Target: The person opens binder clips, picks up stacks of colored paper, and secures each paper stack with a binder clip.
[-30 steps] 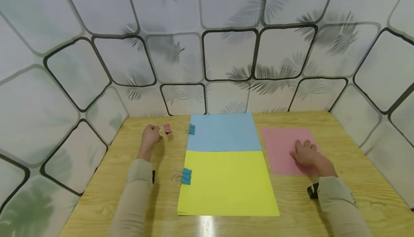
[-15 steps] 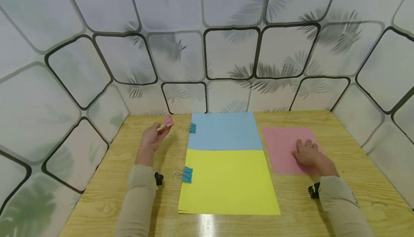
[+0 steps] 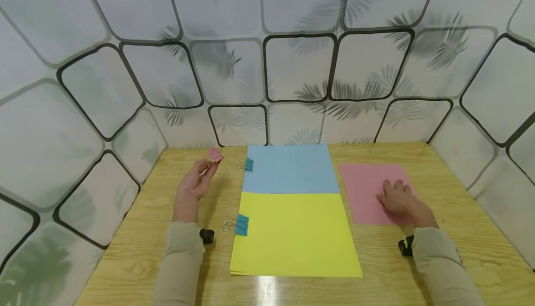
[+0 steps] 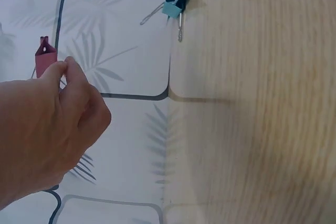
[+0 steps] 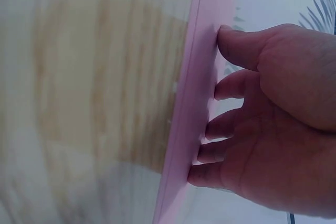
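Note:
My left hand point(image 3: 195, 180) pinches a pink binder clip point(image 3: 215, 155) by its wire handles, thumb against fingers. The clip stands out past the fingertips, held up above the table's far left part; in the left wrist view its pink body point(image 4: 46, 61) rises beyond the thumb. On the right, a pink paper sheet point(image 3: 355, 185) lies flat under my right hand point(image 3: 394, 198). That hand rests on it with spread fingers, and in the right wrist view the fingertips press the pink paper stack point(image 5: 181, 114) near its edge.
In the middle lie a blue sheet point(image 3: 290, 169) and, nearer, a yellow sheet point(image 3: 296, 236). Teal binder clips grip their left edges, one on the blue point(image 3: 249, 165) and one on the yellow point(image 3: 241, 225). Behind the wooden table point(image 3: 125, 269) stands a patterned cloth wall point(image 3: 296, 69).
My left hand has turned so its palm side shows, and the pink binder clip has come up and tilted back. My right hand stays where it was on the pink sheet.

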`<state>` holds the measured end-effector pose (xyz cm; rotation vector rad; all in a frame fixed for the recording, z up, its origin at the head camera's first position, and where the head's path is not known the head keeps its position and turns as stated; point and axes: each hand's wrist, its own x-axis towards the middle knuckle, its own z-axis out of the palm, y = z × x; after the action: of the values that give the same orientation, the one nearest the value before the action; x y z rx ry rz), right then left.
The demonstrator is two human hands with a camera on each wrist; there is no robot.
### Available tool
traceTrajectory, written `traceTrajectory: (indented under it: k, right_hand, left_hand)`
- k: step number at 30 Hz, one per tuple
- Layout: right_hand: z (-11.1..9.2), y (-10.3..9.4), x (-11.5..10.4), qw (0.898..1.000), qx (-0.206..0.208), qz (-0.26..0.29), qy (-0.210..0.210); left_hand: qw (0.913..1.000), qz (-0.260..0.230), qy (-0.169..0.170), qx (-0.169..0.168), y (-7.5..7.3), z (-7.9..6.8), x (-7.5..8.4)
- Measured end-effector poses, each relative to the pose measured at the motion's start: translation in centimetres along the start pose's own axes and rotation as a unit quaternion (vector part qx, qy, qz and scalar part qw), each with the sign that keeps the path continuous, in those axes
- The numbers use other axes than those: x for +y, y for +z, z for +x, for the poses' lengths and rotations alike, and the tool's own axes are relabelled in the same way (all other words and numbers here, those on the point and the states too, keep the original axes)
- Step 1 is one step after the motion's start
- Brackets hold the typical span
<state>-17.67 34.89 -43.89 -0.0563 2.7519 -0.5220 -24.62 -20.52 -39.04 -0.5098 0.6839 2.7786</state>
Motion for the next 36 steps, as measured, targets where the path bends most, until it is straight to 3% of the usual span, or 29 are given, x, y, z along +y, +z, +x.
traceTrajectory:
  k: [6,12,15,18,23,36]
  right_hand:
    - [0.0,-0.1,-0.3,1.0,-0.002,0.001,0.002]
    - [0.1,-0.2,-0.6,1.0,0.002,0.002,-0.001]
    - [0.2,-0.3,-0.6,1.0,0.002,0.005,0.001]
    - [0.2,-0.3,-0.7,1.0,0.001,0.003,-0.001]
    - [0.2,-0.2,-0.3,1.0,0.003,-0.004,-0.007]
    - [0.4,-0.2,0.3,1.0,-0.004,-0.003,-0.013]
  left_hand:
    - [0.9978,-0.062,-0.023,-0.002,0.2,-0.9,0.2]
    - [0.9975,-0.058,-0.029,-0.029,0.2,-1.1,-0.2]
    - [0.9982,-0.036,-0.016,-0.045,0.0,-1.0,-0.4]
    - [0.9986,0.02,0.004,-0.049,-0.1,-1.0,-0.7]
    - [0.9913,0.109,0.04,-0.063,-0.2,-1.4,-1.0]
    - [0.9783,0.168,0.053,-0.109,-0.4,-1.9,-1.3]
